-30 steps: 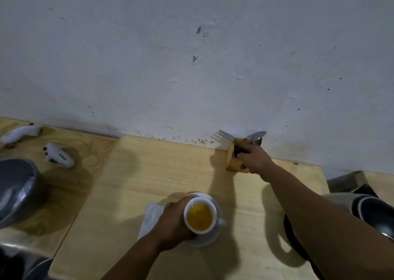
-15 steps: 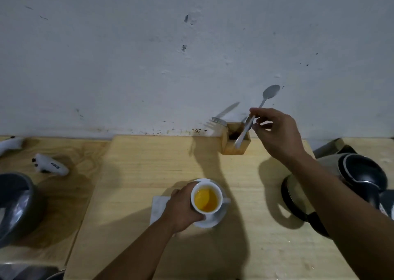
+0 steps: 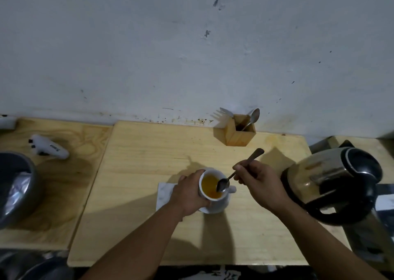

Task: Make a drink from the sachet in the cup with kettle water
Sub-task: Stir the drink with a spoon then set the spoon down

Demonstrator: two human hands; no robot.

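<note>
One pale wooden table (image 3: 149, 173) fills the lower half of the view beneath a scuffed white wall (image 3: 191, 45). At three o'clock a steel kettle (image 3: 332, 179) with a black handle and lid stands on the table's right edge. At nine o'clock a grey pot (image 3: 15, 186) lined with foil sits on a neighbouring board. A wooden holder (image 3: 239, 131) at one o'clock, against the wall, carries a fork (image 3: 226, 112) and a second spoon (image 3: 253, 116). Near the centre, a white cup (image 3: 213, 184) stands on a white saucer (image 3: 215, 208) over a napkin (image 3: 163, 194); it holds clear orange-yellow liquid. The left hand (image 3: 187, 194) is wrapped around the cup's left side. The right hand (image 3: 259, 181) pinches a spoon (image 3: 236, 173) by its handle, the bowl over the cup's right rim, at the liquid.
</note>
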